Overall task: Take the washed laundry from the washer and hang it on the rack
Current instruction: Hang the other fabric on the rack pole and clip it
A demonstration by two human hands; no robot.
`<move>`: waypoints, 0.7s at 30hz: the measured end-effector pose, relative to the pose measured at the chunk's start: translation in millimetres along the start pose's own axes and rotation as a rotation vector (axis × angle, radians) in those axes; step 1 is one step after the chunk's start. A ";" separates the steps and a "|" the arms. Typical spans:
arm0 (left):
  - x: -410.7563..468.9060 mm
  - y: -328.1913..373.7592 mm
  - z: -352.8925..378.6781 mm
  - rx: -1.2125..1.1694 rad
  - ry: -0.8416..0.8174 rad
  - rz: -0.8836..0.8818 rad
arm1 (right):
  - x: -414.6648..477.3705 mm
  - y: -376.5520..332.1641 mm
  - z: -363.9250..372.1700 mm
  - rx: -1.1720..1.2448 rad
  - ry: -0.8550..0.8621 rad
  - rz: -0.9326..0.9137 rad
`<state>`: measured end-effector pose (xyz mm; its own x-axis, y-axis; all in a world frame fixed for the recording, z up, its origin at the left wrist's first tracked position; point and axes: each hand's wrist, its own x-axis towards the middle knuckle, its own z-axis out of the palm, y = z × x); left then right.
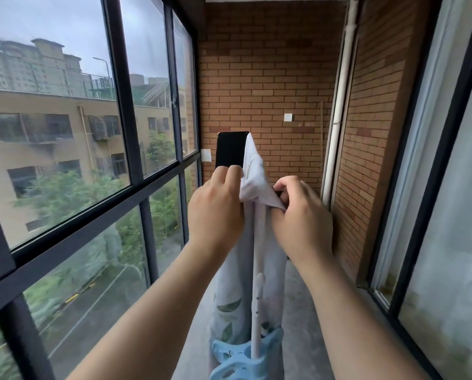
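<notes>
**Brick balcony, limp cloth on the rail**

Brick wall [270,78] closed the balcony beyond both hands, with windows [65,119] off to the left hand's side. Between the hands, a white leaf-printed cloth [252,171] lay draped over the rack's white rail [256,256], its tail hanging below the wrists toward a blue clip [243,357]. The left hand [215,212] curled its fingers on the bunched top fold, and the right hand [302,223] pinched a loose corner. The cloth looked soft, limp and probably heavy with damp, so it would likely sag and slide on the smooth rail. Its hems and corners seemed the best hold for spreading it.
</notes>
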<state>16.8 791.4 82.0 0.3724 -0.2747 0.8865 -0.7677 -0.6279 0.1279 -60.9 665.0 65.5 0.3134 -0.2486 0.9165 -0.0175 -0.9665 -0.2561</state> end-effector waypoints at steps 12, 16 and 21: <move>-2.8 23.1 -9.7 -0.234 -0.058 -0.081 | 2.1 -8.1 -7.7 0.081 -0.048 0.031; -0.7 17.0 -6.8 -0.222 -0.152 -0.125 | 2.4 -8.6 -10.0 0.058 -0.079 0.037; 0.7 15.0 -12.8 -0.253 -0.185 -0.151 | 2.6 -4.0 -8.8 0.106 -0.153 0.051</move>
<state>-1.2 791.1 90.2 0.5622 -0.3342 0.7565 -0.7930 -0.4774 0.3784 -68.4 667.7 71.6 0.4554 -0.2766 0.8462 0.0607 -0.9386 -0.3395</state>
